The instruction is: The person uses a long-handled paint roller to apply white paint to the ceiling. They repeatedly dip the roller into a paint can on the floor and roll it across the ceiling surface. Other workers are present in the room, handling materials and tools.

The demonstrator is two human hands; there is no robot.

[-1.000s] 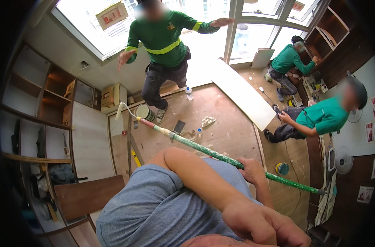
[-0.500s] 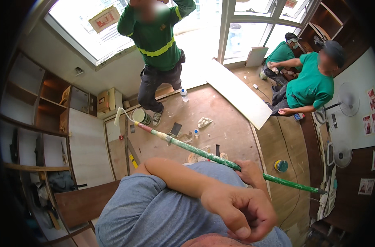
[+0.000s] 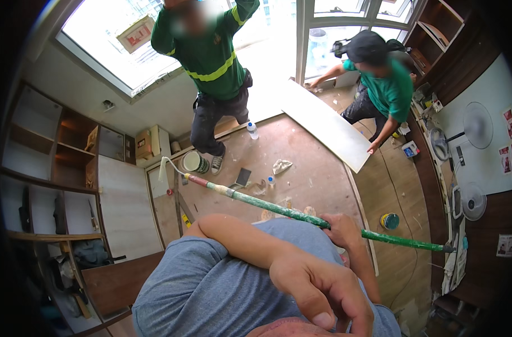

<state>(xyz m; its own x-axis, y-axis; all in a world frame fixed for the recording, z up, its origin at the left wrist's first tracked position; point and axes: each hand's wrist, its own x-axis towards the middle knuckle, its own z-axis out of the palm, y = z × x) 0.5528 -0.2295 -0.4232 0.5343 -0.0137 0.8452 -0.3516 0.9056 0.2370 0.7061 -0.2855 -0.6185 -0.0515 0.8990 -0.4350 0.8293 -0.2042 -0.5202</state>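
My right hand (image 3: 343, 231) is wrapped round the green, paint-spattered pole (image 3: 278, 211) of a paint roller. The pole slants across in front of my body, and its white roller head (image 3: 163, 169) points to the far left. Bent across my grey shirt, my left arm ends in my left hand (image 3: 318, 283), close to me at the bottom. Its fingers are loosely curled, with the thumb apart from them. I see nothing in that hand; its fingertips are partly hidden.
A person in a striped green shirt (image 3: 211, 67) stands by the window with raised arms. To the right, another in green (image 3: 385, 92) stoops with a hand at a long white board (image 3: 329, 126). A bucket (image 3: 195, 163), bottle (image 3: 252, 131), paint can (image 3: 389, 221) and fans (image 3: 477, 123) stand around.
The person at right has bent forward and leftward, bringing a hand to the white board's near end and mostly hiding the co-worker behind. My view has shifted slightly; my grip on the pole is unchanged.
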